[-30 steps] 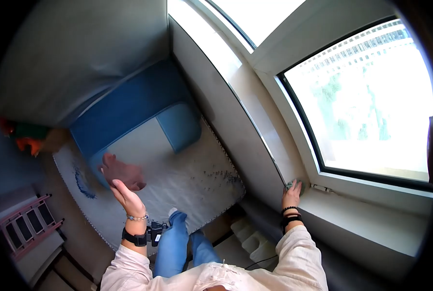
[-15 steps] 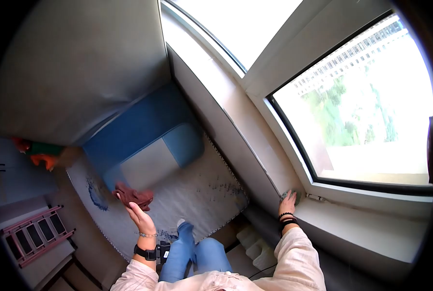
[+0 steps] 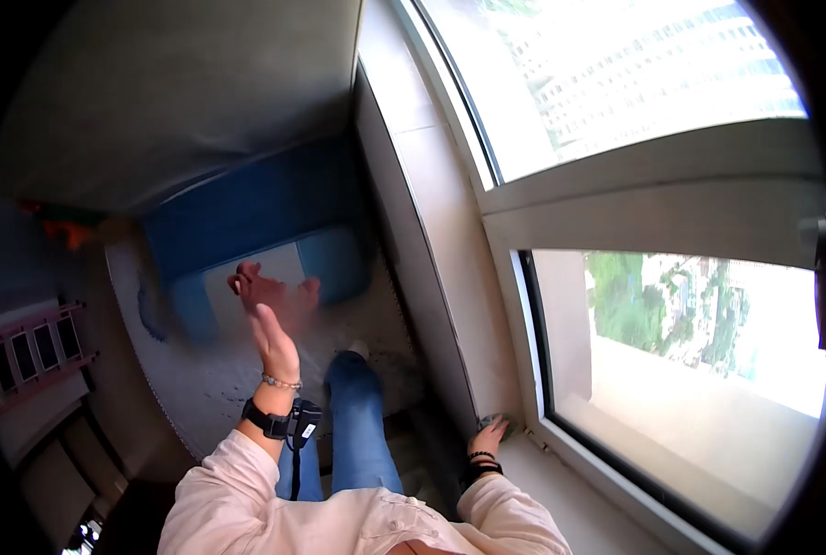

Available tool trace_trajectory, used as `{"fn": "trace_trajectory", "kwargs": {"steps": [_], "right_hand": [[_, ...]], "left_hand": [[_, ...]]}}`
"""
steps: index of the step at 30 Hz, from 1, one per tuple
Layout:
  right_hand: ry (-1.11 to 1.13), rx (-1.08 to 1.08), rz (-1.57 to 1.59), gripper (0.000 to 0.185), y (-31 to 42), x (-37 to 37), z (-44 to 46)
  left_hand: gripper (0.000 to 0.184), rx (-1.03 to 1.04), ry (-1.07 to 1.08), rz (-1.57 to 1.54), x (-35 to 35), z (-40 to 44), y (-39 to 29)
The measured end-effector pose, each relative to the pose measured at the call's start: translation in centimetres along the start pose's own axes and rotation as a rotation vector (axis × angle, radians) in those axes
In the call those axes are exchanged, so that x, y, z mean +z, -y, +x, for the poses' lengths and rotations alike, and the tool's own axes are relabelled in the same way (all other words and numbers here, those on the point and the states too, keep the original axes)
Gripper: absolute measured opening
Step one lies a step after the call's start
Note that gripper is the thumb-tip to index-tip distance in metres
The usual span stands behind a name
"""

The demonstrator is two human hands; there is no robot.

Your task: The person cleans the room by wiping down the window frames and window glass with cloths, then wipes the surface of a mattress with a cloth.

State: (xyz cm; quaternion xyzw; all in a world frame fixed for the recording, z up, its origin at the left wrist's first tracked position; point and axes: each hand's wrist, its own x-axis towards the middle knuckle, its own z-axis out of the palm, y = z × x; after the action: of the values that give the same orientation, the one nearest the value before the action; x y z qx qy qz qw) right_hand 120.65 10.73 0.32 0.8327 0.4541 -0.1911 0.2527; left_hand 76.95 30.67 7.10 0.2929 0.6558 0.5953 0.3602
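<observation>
A reddish-brown cloth (image 3: 269, 289) hangs blurred just beyond the fingers of my left hand (image 3: 278, 347). That hand is raised, its fingers stretched out and close together, and whether it touches the cloth cannot be made out. My right hand (image 3: 490, 438) rests on the corner of the window sill, pressing on a small grey-green cloth (image 3: 508, 426) partly hidden beneath its fingers. The pale sill (image 3: 561, 490) runs along the white window frame (image 3: 527, 342).
Below lies a grey mattress (image 3: 200, 398) with dark marks and a blue-and-white cushion (image 3: 334, 264) on it. A pink ladder-like rack (image 3: 35, 356) stands at the left. Orange and green items (image 3: 66, 227) lie near the mattress corner.
The view has turned toward the window. My left hand is raised higher and the reddish-brown cloth has spread out and moved up. My right hand stays at the sill corner.
</observation>
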Motion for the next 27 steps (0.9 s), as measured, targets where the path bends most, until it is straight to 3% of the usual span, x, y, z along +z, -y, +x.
{"fn": "trace_trajectory", "kwargs": {"steps": [2, 4, 5, 6, 8, 11, 13, 15, 16, 18, 22, 24, 27], "right_hand": [[-0.020, 0.035, 0.120, 0.063, 1.9, -2.5, -0.6], [-0.232, -0.026, 0.495, 0.057, 3.6, -3.9, 0.0], [-0.388, -0.183, 0.598, 0.050, 4.9, -4.1, 0.6], [-0.421, -0.167, 0.814, 0.050, 7.9, -5.9, 0.7], [-0.499, -0.269, 0.853, 0.051, 13.8, -10.0, 1.6], [-0.608, -0.408, 1.033, 0.051, 22.8, -13.8, 6.2], [-0.710, -0.585, 0.920, 0.053, 28.6, -16.2, 9.6], [-0.657, -0.724, 0.670, 0.060, 33.0, -17.4, 13.5], [-0.657, -0.714, 0.672, 0.060, 34.8, -18.1, 14.5], [-0.629, -0.635, 0.317, 0.060, 37.6, -19.1, 16.4], [-0.596, -0.638, 0.347, 0.063, 37.4, -18.5, 17.2], [-0.606, -0.644, 0.303, 0.065, 37.5, -18.3, 17.9], [-0.612, -0.647, 0.254, 0.065, 37.3, -17.9, 17.6]], "left_hand": [[0.060, 0.031, -0.029, 0.008, 1.6, 1.8, -0.6], [0.059, -0.006, -0.027, -0.031, 3.5, 4.2, -1.7], [0.060, -0.038, -0.022, -0.064, 4.7, 5.7, -2.3], [0.060, -0.069, -0.017, -0.097, 5.9, 7.2, -2.9], [0.059, -0.134, 0.133, -0.275, 8.7, 10.3, -3.8], [0.059, 0.025, 0.175, -0.201, 14.0, 16.2, -2.1], [0.058, 0.107, 0.200, -0.103, 17.7, 19.5, -1.8], [0.057, 0.240, 0.206, 0.075, 20.9, 22.1, -0.4], [0.057, 0.546, 0.100, 0.372, 22.5, 23.8, 0.8], [0.059, 0.608, 0.262, 0.367, 25.8, 26.4, 3.3], [0.058, 0.842, 0.364, 1.106, 29.5, 34.3, 5.9], [0.054, 0.830, 0.254, 1.046, 31.1, 36.5, 8.0], [0.051, 0.783, 0.359, 1.046, 31.4, 32.2, 7.4]]}}
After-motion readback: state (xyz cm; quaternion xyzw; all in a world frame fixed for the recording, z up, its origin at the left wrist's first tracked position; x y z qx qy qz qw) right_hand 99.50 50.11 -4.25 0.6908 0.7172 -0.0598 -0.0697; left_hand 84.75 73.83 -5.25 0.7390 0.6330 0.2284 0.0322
